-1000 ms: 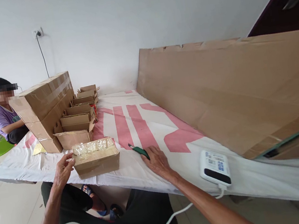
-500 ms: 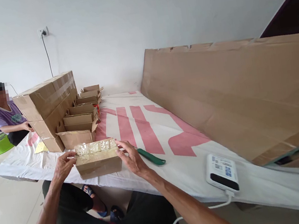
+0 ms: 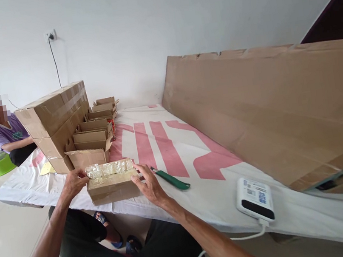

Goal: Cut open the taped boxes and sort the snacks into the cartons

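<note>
A small cardboard box (image 3: 114, 190) lies at the near edge of the cloth-covered table, with shiny clear tape (image 3: 109, 168) wrinkled along the far part of its top. My left hand (image 3: 74, 184) grips the box's left end, its fingers bent at the upper corner. At the other end my right hand (image 3: 149, 185) holds the box, thumb on the top and fingers around the right corner. A green-handled cutter (image 3: 173, 180) lies on the cloth just right of my right hand; its tip is dark.
Taped boxes (image 3: 55, 115) stand stacked at the left, beside a row of open cartons (image 3: 90, 156). A large cardboard sheet (image 3: 269, 114) leans at the right. A white device (image 3: 254, 197) with a cable sits near the front edge. Behind the stack crouches a person (image 3: 7, 131).
My left hand has moved slightly in at the box's left end, and my right thumb has shifted left on top. The box stays put. The other person leans left, that hand now hidden.
</note>
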A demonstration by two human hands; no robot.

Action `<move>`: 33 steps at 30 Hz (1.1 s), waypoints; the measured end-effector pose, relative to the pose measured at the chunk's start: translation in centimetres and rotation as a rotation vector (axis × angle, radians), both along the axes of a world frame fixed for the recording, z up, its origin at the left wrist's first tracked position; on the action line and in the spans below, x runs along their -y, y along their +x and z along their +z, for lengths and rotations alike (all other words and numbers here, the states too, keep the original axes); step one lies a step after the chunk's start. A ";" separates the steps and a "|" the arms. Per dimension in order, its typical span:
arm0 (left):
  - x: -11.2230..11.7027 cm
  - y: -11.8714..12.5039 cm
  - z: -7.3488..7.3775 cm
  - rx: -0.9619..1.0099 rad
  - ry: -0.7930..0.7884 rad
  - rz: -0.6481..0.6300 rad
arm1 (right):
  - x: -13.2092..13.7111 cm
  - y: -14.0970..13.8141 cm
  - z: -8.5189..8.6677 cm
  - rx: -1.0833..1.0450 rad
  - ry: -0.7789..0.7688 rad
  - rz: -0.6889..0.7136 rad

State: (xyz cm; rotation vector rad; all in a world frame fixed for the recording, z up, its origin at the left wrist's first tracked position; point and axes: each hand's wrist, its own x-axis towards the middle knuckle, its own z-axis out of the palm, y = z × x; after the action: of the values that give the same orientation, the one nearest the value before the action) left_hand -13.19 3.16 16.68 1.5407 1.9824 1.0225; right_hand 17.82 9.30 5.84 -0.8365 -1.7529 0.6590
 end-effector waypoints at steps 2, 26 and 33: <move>-0.2 0.1 0.1 -0.054 0.010 0.003 | 0.2 -0.2 0.0 -0.013 -0.002 -0.007; 0.2 -0.2 0.5 -0.314 0.137 -0.084 | 1.0 -0.4 -0.3 -0.046 0.035 -0.046; -0.2 -0.3 -0.5 -0.166 0.196 -0.057 | 1.1 -0.5 -0.3 -0.044 0.024 -0.054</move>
State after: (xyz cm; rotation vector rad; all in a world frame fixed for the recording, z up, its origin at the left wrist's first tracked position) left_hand -13.50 3.31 16.22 1.8294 1.9823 1.1258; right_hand 17.35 8.23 5.57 -0.8439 -1.6895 0.6154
